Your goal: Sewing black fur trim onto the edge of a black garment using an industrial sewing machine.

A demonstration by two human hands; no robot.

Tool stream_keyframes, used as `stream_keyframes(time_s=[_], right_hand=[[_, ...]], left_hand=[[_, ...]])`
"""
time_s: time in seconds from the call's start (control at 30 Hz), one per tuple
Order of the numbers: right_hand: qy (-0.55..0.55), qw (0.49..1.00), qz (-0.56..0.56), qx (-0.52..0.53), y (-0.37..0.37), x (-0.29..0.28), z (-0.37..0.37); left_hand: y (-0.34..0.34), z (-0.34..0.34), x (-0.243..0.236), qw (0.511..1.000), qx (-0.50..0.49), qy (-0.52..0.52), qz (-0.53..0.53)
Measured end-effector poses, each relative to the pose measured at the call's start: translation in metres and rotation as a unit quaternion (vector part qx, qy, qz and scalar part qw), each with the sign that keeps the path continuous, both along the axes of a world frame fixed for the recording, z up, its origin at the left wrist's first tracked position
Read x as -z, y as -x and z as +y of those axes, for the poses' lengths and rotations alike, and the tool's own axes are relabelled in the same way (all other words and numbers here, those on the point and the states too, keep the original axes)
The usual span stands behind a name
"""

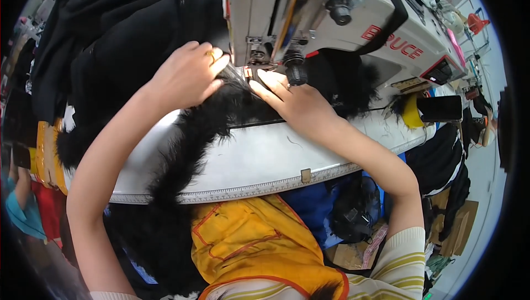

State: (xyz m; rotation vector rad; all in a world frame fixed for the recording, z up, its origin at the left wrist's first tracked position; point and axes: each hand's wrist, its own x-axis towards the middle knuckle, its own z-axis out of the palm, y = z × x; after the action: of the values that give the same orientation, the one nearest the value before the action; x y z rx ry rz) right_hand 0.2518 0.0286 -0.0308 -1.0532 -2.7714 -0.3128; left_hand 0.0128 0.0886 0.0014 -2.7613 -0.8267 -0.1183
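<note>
A white sewing machine (243, 12) stands before me, its presser foot (248, 72) down by black material. Left of the foot, my left hand (190, 73) has its fingers curled and closed on the edge of a black fur trim (190, 151). That trim hangs across the white table and over its front edge. Right of the foot, my right hand (303, 106) lies with fingers stretched out flat on the black material, fingertips close to the foot. A large black garment (132, 40) is heaped behind and left of my left hand. The needle tip is too small to make out.
A measuring tape strip (265, 184) runs along the front edge of the white table (248, 153). At the right end lie a dark phone (440, 109) and a yellow roll (411, 111). A yellow apron (248, 233) covers my lap. An open cardboard box (348, 256) sits below right.
</note>
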Motion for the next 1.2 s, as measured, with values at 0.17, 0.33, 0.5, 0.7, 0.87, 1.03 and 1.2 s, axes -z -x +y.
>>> stream_keyframes(time_s=[0.17, 0.33, 0.5, 0.7, 0.87, 1.03, 1.2], right_hand=[[0.003, 1.000, 0.018, 0.023, -0.012, 0.006, -0.009], [0.007, 0.998, 0.061, -0.002, -0.020, 0.012, -0.007], [0.031, 0.978, 0.203, 0.024, 0.001, 0.022, 0.011], [-0.028, 0.995, -0.050, 0.077, 0.006, 0.038, 0.034], [-0.057, 0.994, -0.079, 0.054, 0.012, 0.044, 0.038], [0.061, 0.975, 0.185, 0.106, 0.017, 0.049, 0.036], [-0.067, 0.986, -0.012, 0.153, -0.017, 0.021, 0.016]], left_hand=[[-0.003, -0.014, -0.025, 0.989, 0.037, 0.128, 0.067], [-0.010, -0.065, -0.017, 0.991, 0.075, 0.108, -0.023], [-0.026, -0.081, 0.014, 0.973, -0.047, 0.176, -0.141], [-0.029, -0.056, 0.024, 0.983, -0.033, 0.147, -0.101], [-0.020, -0.053, 0.030, 0.987, -0.010, 0.113, -0.118], [-0.016, -0.064, 0.022, 0.980, -0.025, 0.146, -0.134], [-0.012, -0.055, 0.022, 0.987, -0.058, 0.102, -0.106]])
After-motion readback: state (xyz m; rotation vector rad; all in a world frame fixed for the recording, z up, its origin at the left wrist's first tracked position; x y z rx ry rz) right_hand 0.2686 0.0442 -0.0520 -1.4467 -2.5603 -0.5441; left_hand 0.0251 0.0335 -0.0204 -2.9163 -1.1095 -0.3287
